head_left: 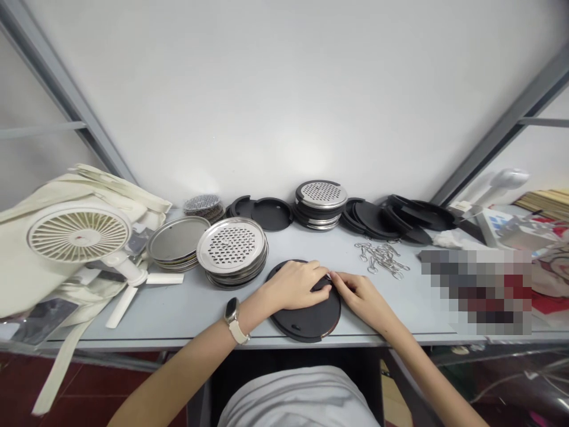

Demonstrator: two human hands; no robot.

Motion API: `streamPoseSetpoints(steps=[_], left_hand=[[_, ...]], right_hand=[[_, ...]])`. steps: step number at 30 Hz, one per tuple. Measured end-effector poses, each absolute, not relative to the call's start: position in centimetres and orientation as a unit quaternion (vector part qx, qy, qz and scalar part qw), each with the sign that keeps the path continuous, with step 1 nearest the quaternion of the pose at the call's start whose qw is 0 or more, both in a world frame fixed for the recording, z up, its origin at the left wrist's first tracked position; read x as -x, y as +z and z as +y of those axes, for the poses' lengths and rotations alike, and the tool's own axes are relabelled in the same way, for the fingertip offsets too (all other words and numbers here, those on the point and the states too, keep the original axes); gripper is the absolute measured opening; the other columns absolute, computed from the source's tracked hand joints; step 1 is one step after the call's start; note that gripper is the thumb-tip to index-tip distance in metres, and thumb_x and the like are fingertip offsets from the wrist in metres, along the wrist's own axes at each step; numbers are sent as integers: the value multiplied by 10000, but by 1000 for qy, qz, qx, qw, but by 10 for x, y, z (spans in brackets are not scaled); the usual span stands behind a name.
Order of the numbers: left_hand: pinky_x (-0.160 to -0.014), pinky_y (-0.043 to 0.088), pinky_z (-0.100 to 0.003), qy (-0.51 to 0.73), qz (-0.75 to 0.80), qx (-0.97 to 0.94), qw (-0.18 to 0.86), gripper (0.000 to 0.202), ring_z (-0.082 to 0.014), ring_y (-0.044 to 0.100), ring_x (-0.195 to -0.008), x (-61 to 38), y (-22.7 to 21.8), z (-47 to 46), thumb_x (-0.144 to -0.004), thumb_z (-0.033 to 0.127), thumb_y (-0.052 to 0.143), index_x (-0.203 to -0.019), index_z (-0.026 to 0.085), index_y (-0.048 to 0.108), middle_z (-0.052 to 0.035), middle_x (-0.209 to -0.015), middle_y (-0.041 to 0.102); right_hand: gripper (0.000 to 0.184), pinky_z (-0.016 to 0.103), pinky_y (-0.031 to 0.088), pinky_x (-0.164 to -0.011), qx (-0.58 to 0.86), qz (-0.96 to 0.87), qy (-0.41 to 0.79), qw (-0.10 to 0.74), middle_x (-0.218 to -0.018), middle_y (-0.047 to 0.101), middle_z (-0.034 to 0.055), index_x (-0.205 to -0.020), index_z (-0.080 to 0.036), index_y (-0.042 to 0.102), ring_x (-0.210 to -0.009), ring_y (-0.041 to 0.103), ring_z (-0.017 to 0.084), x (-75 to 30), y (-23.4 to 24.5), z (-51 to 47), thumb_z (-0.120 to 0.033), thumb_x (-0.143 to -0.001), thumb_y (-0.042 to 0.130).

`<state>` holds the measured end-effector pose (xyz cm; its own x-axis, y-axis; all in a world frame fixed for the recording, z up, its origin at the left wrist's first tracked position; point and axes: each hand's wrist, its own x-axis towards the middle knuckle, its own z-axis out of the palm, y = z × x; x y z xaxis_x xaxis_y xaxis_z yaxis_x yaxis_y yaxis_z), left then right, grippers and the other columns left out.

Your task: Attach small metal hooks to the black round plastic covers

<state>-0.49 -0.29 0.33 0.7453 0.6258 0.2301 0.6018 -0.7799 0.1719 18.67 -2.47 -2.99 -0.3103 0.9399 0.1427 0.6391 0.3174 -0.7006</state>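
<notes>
A black round plastic holder [306, 323] lies near the table's front edge, with a small hole or knob low on its face and a brownish sheen along its lower right rim. Across its upper part rests my left hand [302, 284], fingers bent and holding it down. At the holder's upper right edge, my right hand [358, 296] pinches with thumb and index finger close to the left fingertips. A small metallic glint shows there, but the piece is mostly hidden. To the right lies a loose pile of metal hooks with rings [382, 256].
Stacked grater discs [231, 246], plain metal discs [178, 240] and mesh-like discs [202, 203] stand left. Behind are assembled graters [322, 196] and black holders [373, 218]. A white fan [80, 237] and cream fabric [26, 273] fill the far left; a blurred patch covers the right.
</notes>
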Motion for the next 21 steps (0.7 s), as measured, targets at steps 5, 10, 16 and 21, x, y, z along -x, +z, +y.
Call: streamPoseSetpoints(steps=[5, 10, 16, 21], left_hand=[[-717, 477, -304, 139, 327, -933, 54, 237, -209, 644, -818, 5, 4, -3, -930, 351, 468, -1049, 186, 589, -45, -957, 639], [-748, 479, -308, 154, 323, -931, 68, 239, -217, 643, -873, 5, 4, -2, -927, 337, 474, -1080, 180, 570, -52, -1006, 647], [-738, 478, -308, 145, 327, -932, 65, 245, -211, 644, -840, 5, 3, -2, -934, 346, 462, -1074, 188, 586, -49, -977, 644], [-721, 474, -299, 133, 331, -932, 57, 273, -206, 643, -812, 6, 4, -3, -935, 363, 463, -1121, 215, 595, -42, -955, 636]], right_hand=[[429, 241, 274, -519, 512, -762, 283, 278, -549, 345, -39, -598, -194, 376, -539, 342, 124, -187, -32, -24, -423, -958, 329], [395, 241, 272, -519, 510, -758, 280, 294, -562, 344, -43, -622, -199, 375, -540, 333, 121, -185, -31, -23, -416, -951, 358], [390, 240, 266, -519, 516, -756, 282, 285, -568, 340, -44, -615, -197, 380, -542, 332, 119, -187, -34, -22, -406, -944, 358], [363, 235, 240, -511, 525, -753, 282, 279, -568, 296, -50, -593, -199, 333, -540, 304, 108, -188, -34, -22, -368, -910, 383]])
